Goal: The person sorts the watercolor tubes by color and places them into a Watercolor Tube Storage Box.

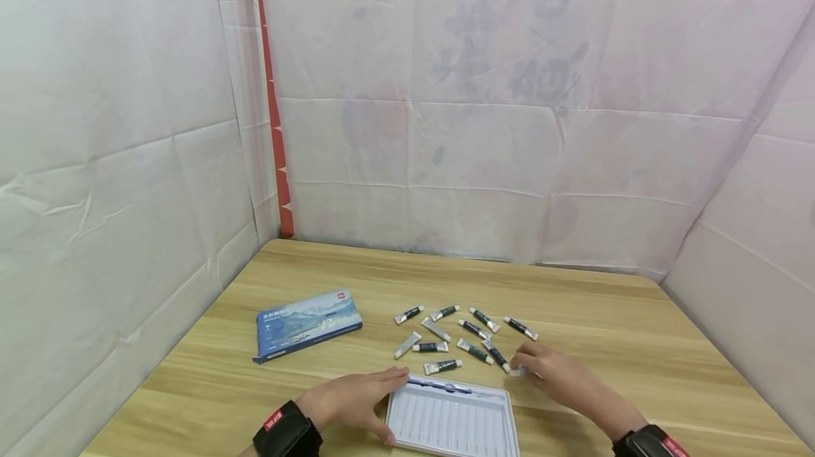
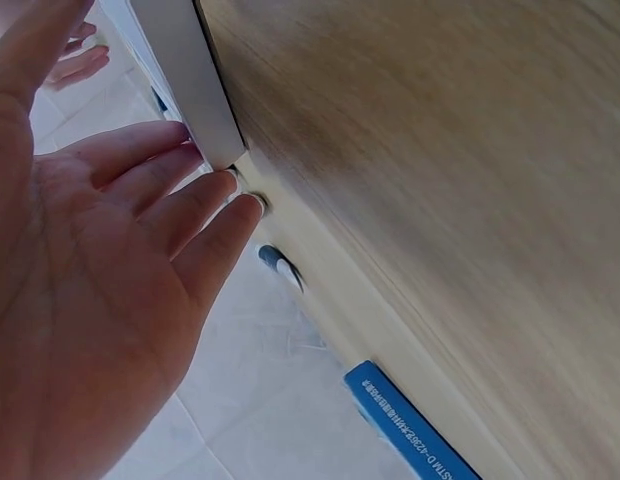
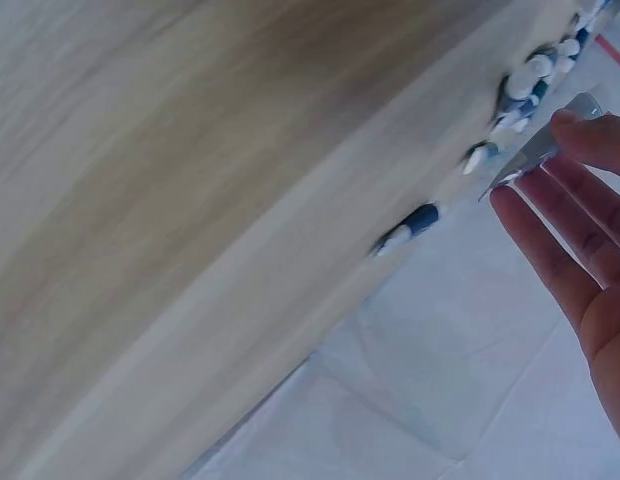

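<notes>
A white plastic tray (image 1: 452, 421) with narrow grooves lies at the table's front, a thin paintbrush (image 1: 439, 386) along its far side. My left hand (image 1: 353, 400) rests against the tray's left side, thumb and fingers apart; in the left wrist view its nearly straight fingers (image 2: 215, 235) touch the tray's edge. Just right of the tray, my right hand (image 1: 560, 375) pinches a small pale paint tube (image 3: 545, 145) between thumb and fingers, tilted above the table in the right wrist view. Beyond the tray several paint tubes lie scattered, among them a dark blue one (image 1: 495, 356) beside my right hand.
A blue paint box (image 1: 308, 324) with a landscape picture lies at the left of the wooden table (image 1: 210, 386). White sheeting (image 1: 484, 146) hangs behind the table and at both sides. One dark tube (image 1: 521, 328) lies farthest right in the group.
</notes>
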Available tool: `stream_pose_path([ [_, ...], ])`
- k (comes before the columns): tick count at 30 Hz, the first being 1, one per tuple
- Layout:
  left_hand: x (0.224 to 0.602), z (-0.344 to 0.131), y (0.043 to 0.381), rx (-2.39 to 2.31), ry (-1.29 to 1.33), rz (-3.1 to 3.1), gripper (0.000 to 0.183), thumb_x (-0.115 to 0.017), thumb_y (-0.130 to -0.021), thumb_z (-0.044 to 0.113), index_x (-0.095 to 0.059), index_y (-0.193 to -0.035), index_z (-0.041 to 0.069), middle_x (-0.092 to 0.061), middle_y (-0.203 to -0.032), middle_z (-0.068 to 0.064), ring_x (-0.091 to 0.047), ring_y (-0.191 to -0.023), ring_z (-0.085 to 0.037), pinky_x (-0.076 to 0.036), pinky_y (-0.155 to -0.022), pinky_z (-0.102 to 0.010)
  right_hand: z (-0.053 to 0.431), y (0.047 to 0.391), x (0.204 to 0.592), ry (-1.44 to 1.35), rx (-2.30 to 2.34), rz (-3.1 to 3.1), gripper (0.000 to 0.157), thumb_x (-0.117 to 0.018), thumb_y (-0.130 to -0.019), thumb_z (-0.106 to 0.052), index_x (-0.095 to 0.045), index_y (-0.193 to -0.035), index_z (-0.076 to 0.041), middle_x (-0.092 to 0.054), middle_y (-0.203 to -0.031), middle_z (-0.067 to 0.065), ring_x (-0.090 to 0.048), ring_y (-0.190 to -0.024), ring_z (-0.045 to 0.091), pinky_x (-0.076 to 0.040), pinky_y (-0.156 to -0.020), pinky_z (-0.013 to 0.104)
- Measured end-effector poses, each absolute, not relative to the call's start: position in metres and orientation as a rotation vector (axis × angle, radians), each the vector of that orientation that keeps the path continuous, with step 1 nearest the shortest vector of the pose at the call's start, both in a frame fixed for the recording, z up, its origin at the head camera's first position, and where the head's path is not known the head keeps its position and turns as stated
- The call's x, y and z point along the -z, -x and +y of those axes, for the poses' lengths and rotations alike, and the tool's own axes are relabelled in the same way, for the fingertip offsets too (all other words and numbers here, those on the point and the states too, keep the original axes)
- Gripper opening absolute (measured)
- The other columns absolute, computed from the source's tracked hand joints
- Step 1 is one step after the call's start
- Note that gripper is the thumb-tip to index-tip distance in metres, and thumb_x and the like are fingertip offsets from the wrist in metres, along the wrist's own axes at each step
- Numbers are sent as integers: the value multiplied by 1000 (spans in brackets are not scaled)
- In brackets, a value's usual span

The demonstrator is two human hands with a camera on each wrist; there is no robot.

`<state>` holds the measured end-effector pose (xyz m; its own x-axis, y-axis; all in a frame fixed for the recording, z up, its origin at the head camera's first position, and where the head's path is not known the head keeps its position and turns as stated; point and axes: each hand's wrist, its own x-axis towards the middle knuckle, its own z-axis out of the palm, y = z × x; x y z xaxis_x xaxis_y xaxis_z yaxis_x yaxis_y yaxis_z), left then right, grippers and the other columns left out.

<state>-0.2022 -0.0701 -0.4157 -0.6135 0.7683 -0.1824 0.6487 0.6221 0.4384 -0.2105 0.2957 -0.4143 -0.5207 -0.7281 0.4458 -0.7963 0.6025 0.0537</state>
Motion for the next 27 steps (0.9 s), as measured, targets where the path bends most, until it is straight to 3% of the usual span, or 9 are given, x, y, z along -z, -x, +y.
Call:
stream_pose_path([
  [15,413,-69,201,-477,-1140,2495,82,-69,-77,46,-34,-143,12,-31,-146,0,-29,-131,-15,-33,-102,-33,250,186,407,-1420,-244,-2311,39,-77,-59,7,-64,-88,-14,-58,-86,-6,-55,-76,4,-44,-61,9],
  [27,410,-68,199,-481,-1110,2497,82,-70,-77,44,-35,-143,12,-31,-146,0,-29,-131,-14,-33,-102,-33,241,165,411,-1590,-348,-2511,33,-76,-70,-1,-62,-94,-18,-55,-100,-8,-51,-86,1,-43,-70,7],
])
